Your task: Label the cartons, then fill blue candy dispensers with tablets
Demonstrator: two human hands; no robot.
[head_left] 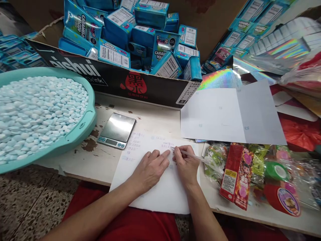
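A white sheet of paper [160,197] with handwritten lines lies on the table in front of me. My right hand [185,164] grips a clear pen [192,155], its tip touching the sheet near a few written characters. Flat on the same paper rests my left hand [151,167], fingers stretched out and a fingertip close to the pen tip; it holds nothing. Just beyond the sheet's left side stands a small digital scale [117,129] with a bare metal plate.
At left, a teal basin [91,124] is full of pale blue candies [42,113]. A black carton [105,75] heaped with blue candy boxes [160,47] stands behind. A folded white sheet [213,113], a red box [232,170] and wrapped sweets [217,157] lie to the right.
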